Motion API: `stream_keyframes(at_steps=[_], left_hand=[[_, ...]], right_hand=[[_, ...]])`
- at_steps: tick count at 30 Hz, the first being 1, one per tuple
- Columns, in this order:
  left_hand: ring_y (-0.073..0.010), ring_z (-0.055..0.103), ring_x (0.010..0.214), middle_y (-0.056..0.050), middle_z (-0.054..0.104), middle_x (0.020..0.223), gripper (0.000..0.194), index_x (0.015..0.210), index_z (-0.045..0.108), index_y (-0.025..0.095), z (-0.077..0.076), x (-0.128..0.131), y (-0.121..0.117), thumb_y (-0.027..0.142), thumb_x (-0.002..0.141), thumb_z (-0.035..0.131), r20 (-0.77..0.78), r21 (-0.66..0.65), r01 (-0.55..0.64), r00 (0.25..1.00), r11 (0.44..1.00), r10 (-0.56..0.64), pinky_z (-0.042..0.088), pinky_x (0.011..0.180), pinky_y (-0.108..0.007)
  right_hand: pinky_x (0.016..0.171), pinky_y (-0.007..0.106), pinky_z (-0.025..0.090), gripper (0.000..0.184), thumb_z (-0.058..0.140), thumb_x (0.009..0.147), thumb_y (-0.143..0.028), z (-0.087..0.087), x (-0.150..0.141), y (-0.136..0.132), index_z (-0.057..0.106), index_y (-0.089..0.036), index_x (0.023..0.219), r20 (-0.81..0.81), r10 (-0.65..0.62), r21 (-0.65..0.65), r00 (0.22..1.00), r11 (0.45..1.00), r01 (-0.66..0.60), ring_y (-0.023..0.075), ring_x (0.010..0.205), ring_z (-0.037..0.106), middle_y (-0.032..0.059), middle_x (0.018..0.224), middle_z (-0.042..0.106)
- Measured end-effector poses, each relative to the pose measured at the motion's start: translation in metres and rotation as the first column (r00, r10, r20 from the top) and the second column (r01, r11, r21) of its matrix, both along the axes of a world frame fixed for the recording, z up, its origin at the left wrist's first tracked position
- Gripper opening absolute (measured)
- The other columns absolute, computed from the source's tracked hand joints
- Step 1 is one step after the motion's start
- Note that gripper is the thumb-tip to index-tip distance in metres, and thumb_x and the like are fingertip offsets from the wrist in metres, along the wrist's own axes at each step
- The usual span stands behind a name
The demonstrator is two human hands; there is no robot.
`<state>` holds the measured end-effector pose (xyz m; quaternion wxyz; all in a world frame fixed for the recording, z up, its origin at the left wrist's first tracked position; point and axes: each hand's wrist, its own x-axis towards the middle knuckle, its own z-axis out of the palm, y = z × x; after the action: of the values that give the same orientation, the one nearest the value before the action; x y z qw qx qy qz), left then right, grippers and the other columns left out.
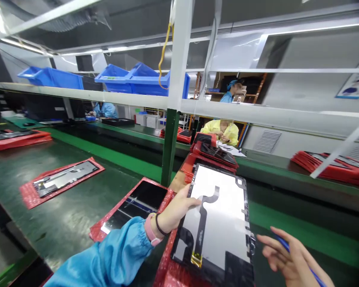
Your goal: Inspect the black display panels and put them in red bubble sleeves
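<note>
Left hand (177, 211): grip closed on display panel (219, 227), left edge. Right hand (290, 255): grip around blue pen (283, 243), near right.

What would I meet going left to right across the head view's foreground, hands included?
A red-wrapped stack, a grey-backed panel, a glossy dark screen, your left hand, the held panel, your right hand with a blue pen-like stick.
</note>
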<state>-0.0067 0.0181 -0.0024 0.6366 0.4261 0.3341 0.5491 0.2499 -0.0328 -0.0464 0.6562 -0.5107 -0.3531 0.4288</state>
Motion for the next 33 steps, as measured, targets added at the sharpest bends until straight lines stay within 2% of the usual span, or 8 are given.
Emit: stream_keyframes(at_steps=[2, 5, 10, 15, 17, 21, 26, 33], left_hand=[[-0.0211, 0.065, 0.097, -0.004, 0.071, 0.107, 0.046, 0.109, 0.063, 0.017, 0.01, 0.001, -0.002, 0.009, 0.064, 0.066, 0.02, 0.065, -0.015, 1.0, 0.998, 0.013, 0.047, 0.082, -0.027], [-0.0239, 0.062, 0.107, -0.004, 0.069, 0.114, 0.041, 0.111, 0.063, 0.018, 0.02, 0.004, -0.004, 0.015, 0.07, 0.068, 0.04, 0.17, -0.01, 0.999, 0.985, 0.003, 0.046, 0.092, -0.031], [-0.0246, 0.059, 0.115, -0.005, 0.069, 0.117, 0.036, 0.114, 0.062, 0.02, 0.026, 0.011, -0.004, 0.022, 0.079, 0.068, 0.01, 0.256, -0.059, 0.998, 0.965, 0.058, 0.044, 0.1, -0.033], [-0.0238, 0.056, 0.121, -0.005, 0.066, 0.124, 0.033, 0.117, 0.061, 0.02, 0.029, 0.017, 0.001, 0.026, 0.085, 0.064, -0.013, 0.314, -0.058, 0.998, 0.948, 0.065, 0.041, 0.106, -0.034], [-0.024, 0.055, 0.122, -0.005, 0.066, 0.125, 0.035, 0.12, 0.06, 0.021, 0.03, 0.017, 0.003, 0.027, 0.085, 0.064, -0.034, 0.312, -0.042, 0.998, 0.949, 0.055, 0.041, 0.106, -0.034], [-0.0228, 0.055, 0.123, -0.002, 0.065, 0.127, 0.035, 0.119, 0.061, 0.023, 0.029, 0.012, 0.007, 0.029, 0.085, 0.066, -0.06, 0.274, -0.046, 0.996, 0.961, 0.065, 0.041, 0.106, -0.031], [-0.0236, 0.059, 0.118, -0.003, 0.067, 0.125, 0.039, 0.12, 0.061, 0.023, 0.024, 0.006, 0.013, 0.029, 0.082, 0.07, -0.035, 0.233, -0.049, 0.998, 0.971, 0.059, 0.045, 0.101, -0.031], [-0.0235, 0.065, 0.107, -0.004, 0.07, 0.118, 0.045, 0.122, 0.061, 0.021, 0.025, 0.004, 0.015, 0.031, 0.079, 0.072, -0.04, 0.212, -0.06, 0.997, 0.975, 0.07, 0.048, 0.096, -0.031]], right_hand=[[0.051, 0.024, 0.055, 0.06, 0.07, 0.068, -0.064, 0.012, -0.003, 0.0, 0.064, -0.019, 0.108, 0.034, 0.029, 0.009, 0.999, 1.0, -0.03, 0.0205, 0.063, 0.067, 0.0093, 0.076, 0.076], [0.062, 0.025, 0.058, 0.052, 0.073, 0.071, -0.057, 0.025, -0.011, 0.003, 0.068, -0.019, 0.105, 0.083, 0.067, -0.002, 0.994, 0.998, -0.067, 0.0234, 0.076, 0.071, 0.0091, 0.083, 0.077], [0.067, 0.028, 0.06, 0.039, 0.075, 0.072, -0.05, 0.032, -0.026, 0.008, 0.073, -0.025, 0.102, 0.035, 0.1, 0.073, 0.994, 0.992, -0.102, 0.0278, 0.095, 0.071, 0.0056, 0.105, 0.076], [0.079, 0.033, 0.06, 0.038, 0.081, 0.063, -0.049, 0.035, -0.039, 0.009, 0.074, -0.025, 0.093, -0.073, -0.099, 0.118, 0.992, 0.987, 0.107, 0.0303, 0.109, 0.066, 0.0039, 0.106, 0.075], [0.081, 0.033, 0.059, 0.04, 0.083, 0.059, -0.049, 0.034, -0.042, 0.01, 0.074, -0.026, 0.091, -0.101, -0.111, 0.094, 0.989, 0.988, 0.121, 0.0304, 0.11, 0.065, 0.0036, 0.106, 0.075], [0.087, 0.037, 0.057, 0.037, 0.081, 0.065, -0.047, 0.03, -0.04, 0.009, 0.074, -0.027, 0.096, -0.091, 0.034, 0.14, 0.995, 0.99, -0.021, 0.031, 0.112, 0.064, 0.0045, 0.112, 0.074], [0.092, 0.043, 0.054, 0.035, 0.076, 0.074, -0.033, 0.03, -0.033, 0.001, 0.071, -0.032, 0.109, -0.063, 0.271, 0.208, 0.96, 0.945, -0.253, 0.0304, 0.114, 0.062, 0.0044, 0.12, 0.07], [0.084, 0.036, 0.056, 0.039, 0.074, 0.076, -0.032, 0.041, -0.039, -0.008, 0.069, -0.032, 0.114, 0.078, 0.247, 0.187, 0.966, 0.948, -0.257, 0.0268, 0.105, 0.067, 0.0037, 0.119, 0.07]])
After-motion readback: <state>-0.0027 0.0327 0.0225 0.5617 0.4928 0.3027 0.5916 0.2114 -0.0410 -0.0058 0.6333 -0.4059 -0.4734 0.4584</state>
